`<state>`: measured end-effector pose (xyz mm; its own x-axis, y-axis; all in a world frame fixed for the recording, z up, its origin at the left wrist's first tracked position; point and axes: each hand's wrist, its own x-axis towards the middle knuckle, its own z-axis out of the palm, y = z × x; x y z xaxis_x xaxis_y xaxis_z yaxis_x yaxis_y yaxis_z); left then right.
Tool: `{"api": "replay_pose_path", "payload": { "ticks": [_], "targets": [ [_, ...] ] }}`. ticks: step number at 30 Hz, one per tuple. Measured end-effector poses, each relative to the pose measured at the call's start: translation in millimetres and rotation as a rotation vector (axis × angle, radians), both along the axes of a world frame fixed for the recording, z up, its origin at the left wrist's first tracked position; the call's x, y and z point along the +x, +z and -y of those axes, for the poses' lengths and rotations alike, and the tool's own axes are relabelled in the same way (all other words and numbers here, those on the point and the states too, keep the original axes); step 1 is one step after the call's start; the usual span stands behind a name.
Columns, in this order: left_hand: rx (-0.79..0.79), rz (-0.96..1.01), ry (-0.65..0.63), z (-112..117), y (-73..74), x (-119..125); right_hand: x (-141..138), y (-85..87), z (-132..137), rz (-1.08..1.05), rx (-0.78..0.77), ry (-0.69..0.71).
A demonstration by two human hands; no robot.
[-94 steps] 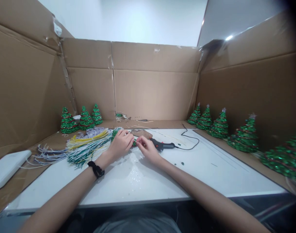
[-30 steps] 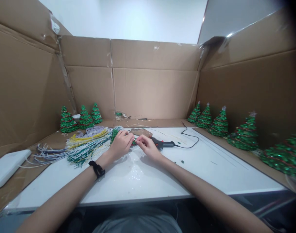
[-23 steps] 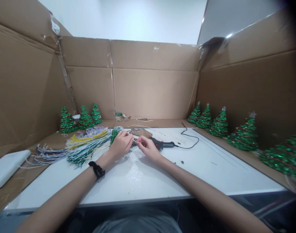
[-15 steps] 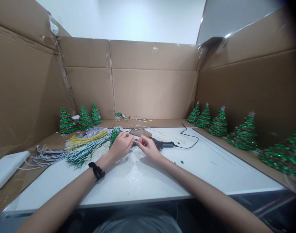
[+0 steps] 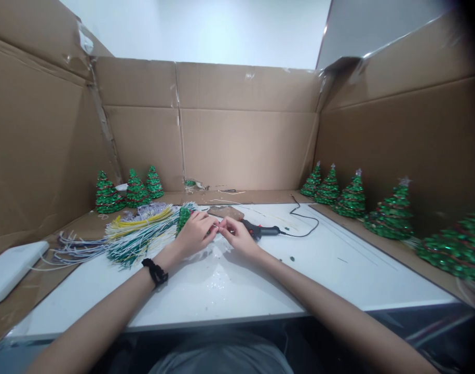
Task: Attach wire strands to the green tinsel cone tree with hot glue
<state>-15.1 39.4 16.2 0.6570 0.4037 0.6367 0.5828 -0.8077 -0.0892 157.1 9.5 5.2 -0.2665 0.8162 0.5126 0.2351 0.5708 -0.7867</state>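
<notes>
A small green tinsel Christmas tree [image 5: 183, 216] lies on its side in my left hand [image 5: 197, 231], its wide end showing past the knuckles on the left. The fingers are curled over it and hide most of its body. My right hand [image 5: 235, 234] is closed in a pinch, its fingertips meeting those of my left hand. A thin pale bit shows between the fingertips, too small to name. Just behind my right hand lies a black glue gun [image 5: 264, 230] with a red part.
Bundles of white, yellow and green wire stems [image 5: 139, 234] lie left of my hands. Finished-looking green trees [image 5: 350, 195] line the right, with several more trees [image 5: 136, 189] at back left. A white flat box [image 5: 15, 270] sits far left. Cardboard walls [image 5: 248, 145] surround the white table [image 5: 221, 296].
My fingertips have drawn closer together, and the small green bit that showed between them is now covered. The arms have otherwise barely moved.
</notes>
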Motion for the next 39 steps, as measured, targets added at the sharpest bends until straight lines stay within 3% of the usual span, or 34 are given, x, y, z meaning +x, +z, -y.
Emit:
{"api": "replay_pose_path", "payload": {
  "ticks": [22, 39],
  "targets": [
    [-0.086, 0.121, 0.017, 0.7, 5.3, 0.3, 0.6, -1.9, -1.5, 0.151, 0.159, -0.064],
    [-0.1, 0.101, -0.059, -1.5, 1.6, -1.4, 1.0, -3.1, -2.8, 0.158, 0.15, -0.129]
  ]
}}
